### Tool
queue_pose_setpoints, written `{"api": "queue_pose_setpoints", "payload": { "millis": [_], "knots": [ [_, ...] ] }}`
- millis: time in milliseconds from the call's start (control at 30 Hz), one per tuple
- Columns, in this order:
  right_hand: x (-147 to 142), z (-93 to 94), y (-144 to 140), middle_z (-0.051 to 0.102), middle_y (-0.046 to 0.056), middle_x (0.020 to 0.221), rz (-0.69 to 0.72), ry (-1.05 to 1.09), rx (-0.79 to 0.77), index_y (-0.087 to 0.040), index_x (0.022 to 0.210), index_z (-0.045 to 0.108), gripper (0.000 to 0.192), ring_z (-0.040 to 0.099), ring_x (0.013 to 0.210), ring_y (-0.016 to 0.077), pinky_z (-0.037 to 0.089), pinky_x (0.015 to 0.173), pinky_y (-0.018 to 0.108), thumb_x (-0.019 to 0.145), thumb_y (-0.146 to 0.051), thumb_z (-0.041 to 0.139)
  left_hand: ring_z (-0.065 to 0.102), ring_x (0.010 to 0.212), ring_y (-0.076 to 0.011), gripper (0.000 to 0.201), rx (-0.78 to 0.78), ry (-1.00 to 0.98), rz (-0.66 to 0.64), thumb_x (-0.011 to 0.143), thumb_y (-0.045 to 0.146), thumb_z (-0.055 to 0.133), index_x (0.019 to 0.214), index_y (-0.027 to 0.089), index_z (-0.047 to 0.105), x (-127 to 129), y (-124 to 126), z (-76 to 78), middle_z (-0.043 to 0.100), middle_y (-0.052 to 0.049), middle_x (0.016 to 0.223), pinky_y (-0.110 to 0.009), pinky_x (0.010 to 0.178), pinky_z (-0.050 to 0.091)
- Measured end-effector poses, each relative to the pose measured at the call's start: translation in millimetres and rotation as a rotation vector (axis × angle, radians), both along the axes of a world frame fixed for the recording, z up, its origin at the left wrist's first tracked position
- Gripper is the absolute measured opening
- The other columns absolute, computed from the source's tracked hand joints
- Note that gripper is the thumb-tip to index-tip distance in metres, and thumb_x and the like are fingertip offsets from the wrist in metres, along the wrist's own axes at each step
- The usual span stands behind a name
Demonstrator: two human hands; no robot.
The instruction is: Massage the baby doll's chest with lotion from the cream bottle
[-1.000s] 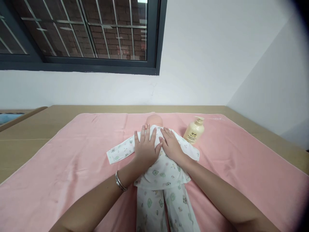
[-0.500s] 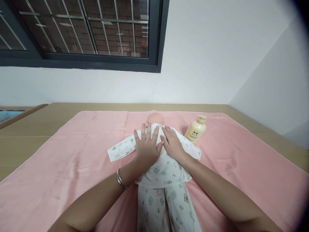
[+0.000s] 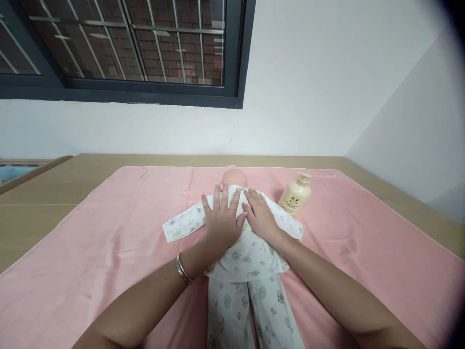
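A baby doll (image 3: 247,259) in a white printed top and trousers lies stretched out in front of me, its bald head (image 3: 234,178) at the far end. No face shows on it. My left hand (image 3: 223,220) rests flat on the left side of the doll's upper body, fingers spread. Beside it, my right hand (image 3: 260,215) lies flat on the right side, its fingers closer together. The two thumbs nearly meet in the middle. Both sleeves stretch out sideways. A silver bangle (image 3: 183,269) circles my left wrist.
Just right of the doll's shoulder is a cream pump bottle (image 3: 295,194). A pink sheet (image 3: 80,252) with some creases lies under everything, on a wooden surface (image 3: 47,211). Behind it rises a white wall (image 3: 298,97) with a dark-framed barred window (image 3: 152,94).
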State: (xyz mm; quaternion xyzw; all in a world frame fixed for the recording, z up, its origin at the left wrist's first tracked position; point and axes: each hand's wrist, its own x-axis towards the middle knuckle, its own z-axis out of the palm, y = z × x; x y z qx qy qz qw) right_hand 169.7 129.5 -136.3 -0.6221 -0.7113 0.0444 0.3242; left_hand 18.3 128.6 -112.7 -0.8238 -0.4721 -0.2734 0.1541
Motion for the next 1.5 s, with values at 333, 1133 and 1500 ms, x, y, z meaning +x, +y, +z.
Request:
{"api": "queue_pose_setpoints", "payload": {
  "millis": [333,1133,1500],
  "knots": [
    [0,-0.9,0,0.036,0.011,0.148,0.006,0.014,0.008,-0.016,0.141,0.039,0.052,0.025,0.140,0.0242,0.019,0.114,0.049,0.097,-0.042,0.029,0.013,0.142,-0.0370,0.059,0.010,-0.020,-0.014,0.091,0.047,0.040,0.144,0.024,0.032,0,1,-2.2,0.020,-0.012,0.155,-0.069,0.108,0.003],
    [-38,10.2,-36,0.032,0.012,0.150,0.118,-0.165,0.021,-0.008,0.140,0.040,0.050,0.016,0.142,0.0256,0.019,0.116,0.047,0.097,-0.027,0.026,0.020,0.142,-0.0308,0.053,-0.433,-0.118,-0.051,0.098,0.038,0.018,0.143,0.014,0.033,-9,58,-10.8,0.031,-0.012,0.150,-0.062,0.111,0.015],
    [10,12.4,16,0.026,0.015,0.151,0.064,0.029,-0.132,-0.008,0.145,0.030,0.061,0.020,0.141,0.0225,0.016,0.116,0.044,0.097,-0.045,0.025,0.040,0.132,-0.0323,0.042,-0.083,0.036,-0.165,0.093,0.021,0.034,0.130,0.006,0.048,-2,-12,-12.7,0.050,-0.018,0.136,-0.051,0.110,0.031]
  ]
}}
